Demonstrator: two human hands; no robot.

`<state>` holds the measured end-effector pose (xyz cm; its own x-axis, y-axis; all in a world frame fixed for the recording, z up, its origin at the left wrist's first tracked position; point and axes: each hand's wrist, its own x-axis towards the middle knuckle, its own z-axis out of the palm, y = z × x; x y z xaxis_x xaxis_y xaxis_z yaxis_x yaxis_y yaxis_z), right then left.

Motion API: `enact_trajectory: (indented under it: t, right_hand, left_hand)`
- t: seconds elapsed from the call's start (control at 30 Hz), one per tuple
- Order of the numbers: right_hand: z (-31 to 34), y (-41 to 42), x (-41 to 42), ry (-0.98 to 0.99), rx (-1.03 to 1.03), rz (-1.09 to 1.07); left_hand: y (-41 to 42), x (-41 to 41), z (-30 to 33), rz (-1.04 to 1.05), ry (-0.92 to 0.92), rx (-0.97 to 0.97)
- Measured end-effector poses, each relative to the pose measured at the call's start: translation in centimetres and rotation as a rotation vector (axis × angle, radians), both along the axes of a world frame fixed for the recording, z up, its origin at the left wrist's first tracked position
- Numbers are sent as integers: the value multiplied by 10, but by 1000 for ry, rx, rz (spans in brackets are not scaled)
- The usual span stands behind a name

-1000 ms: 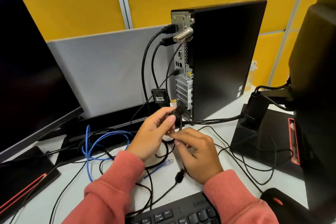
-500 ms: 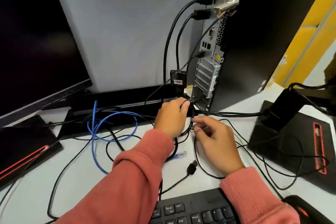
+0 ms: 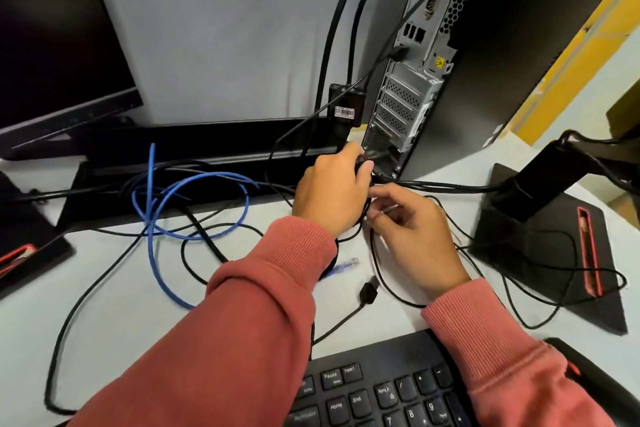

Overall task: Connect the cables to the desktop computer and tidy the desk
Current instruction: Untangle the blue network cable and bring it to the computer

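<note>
A black desktop tower (image 3: 519, 45) stands upright at the back right, its rear panel (image 3: 405, 97) facing me with several black cables plugged in near the top. My left hand (image 3: 332, 191) grips a black power plug (image 3: 363, 163) pressed against the socket at the bottom of the rear panel. My right hand (image 3: 415, 236) rests just below it, fingers pinched on a thin black cable (image 3: 377, 215). A loose black USB plug (image 3: 369, 291) and a blue network cable (image 3: 194, 204) with its clear connector (image 3: 348, 263) lie on the white desk.
A black monitor (image 3: 52, 45) stands at the left and a monitor stand base (image 3: 554, 236) with a red slot at the right. A black keyboard (image 3: 381, 392) lies at the near edge, a black mouse (image 3: 595, 378) beside it. Tangled black cables cover the desk.
The view has come closer and lower toward the tower's rear. My left hand has carried the plug from above the desk up to the bottom socket. My right hand has followed beneath it.
</note>
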<state>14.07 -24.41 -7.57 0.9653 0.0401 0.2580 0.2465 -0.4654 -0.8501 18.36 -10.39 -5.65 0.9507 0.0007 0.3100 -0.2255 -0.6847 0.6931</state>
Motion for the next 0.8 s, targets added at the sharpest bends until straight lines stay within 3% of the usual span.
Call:
enact_trajectory:
  t: [0.27, 0.8]
  right_hand:
    - [5, 2, -3, -8, -5, 16]
    - [9, 4, -6, -29, 20, 33]
  left_hand:
    - [3, -1, -1, -23, 10, -29]
    - [-3, -2, 3, -18, -89, 103]
